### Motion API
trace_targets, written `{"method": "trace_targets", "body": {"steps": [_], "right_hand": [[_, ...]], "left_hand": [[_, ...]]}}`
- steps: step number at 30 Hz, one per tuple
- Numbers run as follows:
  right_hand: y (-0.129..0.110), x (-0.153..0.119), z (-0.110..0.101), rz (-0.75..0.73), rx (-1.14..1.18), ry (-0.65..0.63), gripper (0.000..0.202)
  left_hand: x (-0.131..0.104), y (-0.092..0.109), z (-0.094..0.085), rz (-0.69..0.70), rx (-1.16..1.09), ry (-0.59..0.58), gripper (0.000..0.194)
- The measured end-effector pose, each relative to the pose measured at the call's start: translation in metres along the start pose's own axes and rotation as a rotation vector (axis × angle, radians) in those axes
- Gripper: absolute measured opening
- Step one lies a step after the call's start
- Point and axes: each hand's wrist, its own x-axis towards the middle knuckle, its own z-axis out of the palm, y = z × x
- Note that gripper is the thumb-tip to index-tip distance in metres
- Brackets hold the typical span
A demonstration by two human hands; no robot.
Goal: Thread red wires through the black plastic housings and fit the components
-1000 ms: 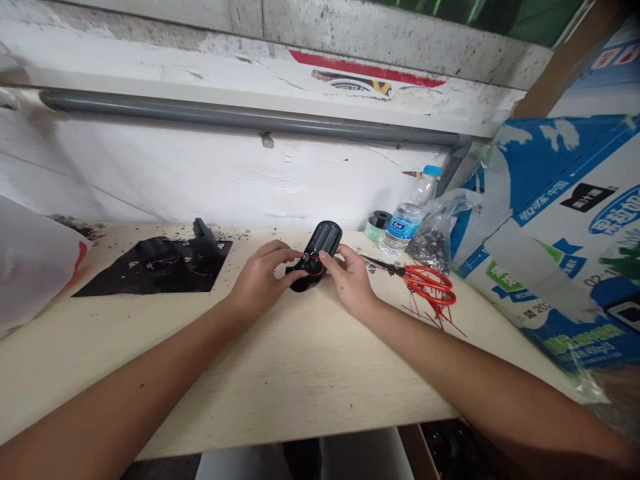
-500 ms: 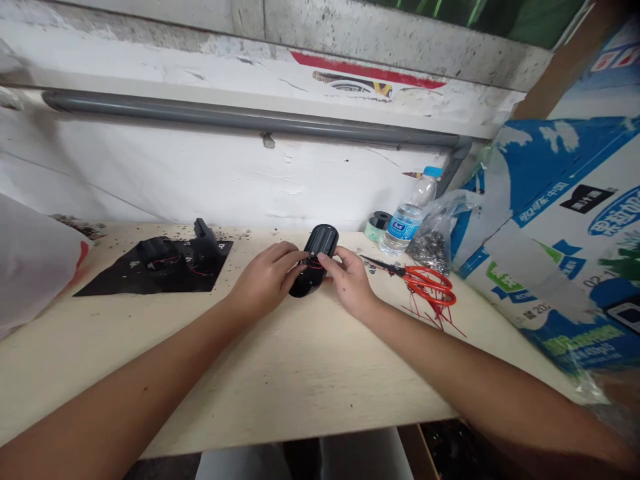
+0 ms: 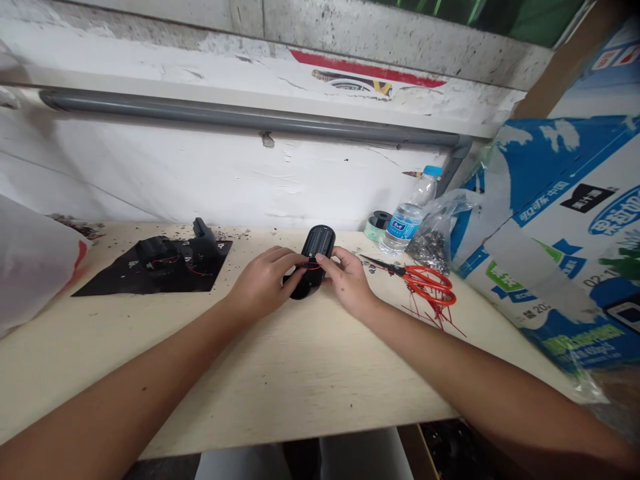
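Observation:
A glossy black oval casing (image 3: 319, 241) with a ribbed upper part is held tilted above the table, between my two hands. Across its middle runs a short red wire (image 3: 313, 268). My right hand (image 3: 350, 279) grips the casing's right side, thumb pressed on the face near the wire. My left hand (image 3: 267, 277) is closed at the left side, thumb and fingertips pinched together at the wire. What exactly lies between the left fingertips is too small to make out.
Orange-handled scissors (image 3: 425, 281) lie on the right beside red wire scraps (image 3: 440, 320). Behind them stand a water bottle (image 3: 403, 223), a tape roll (image 3: 376, 227) and a bag of small metal parts (image 3: 431, 243). Black parts (image 3: 157, 253) rest on a black sheet (image 3: 110, 280) at left.
The casing has shifted very slightly left and down, and my left fingers have moved a little at the wire. Both hands keep nearly the same hold.

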Motion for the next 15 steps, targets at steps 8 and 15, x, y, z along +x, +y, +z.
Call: {"method": "trace_targets", "body": {"steps": [8, 15], "right_hand": [[-0.0008, -0.0005, 0.0005, -0.012, -0.027, -0.006, 0.038], [-0.0019, -0.0012, 0.001, 0.016, 0.028, -0.032, 0.035]], "left_hand": [[-0.0003, -0.0011, 0.0002, 0.009, 0.053, -0.039, 0.02], [-0.0014, 0.0, -0.0017, -0.024, -0.047, -0.026, 0.026]]}}
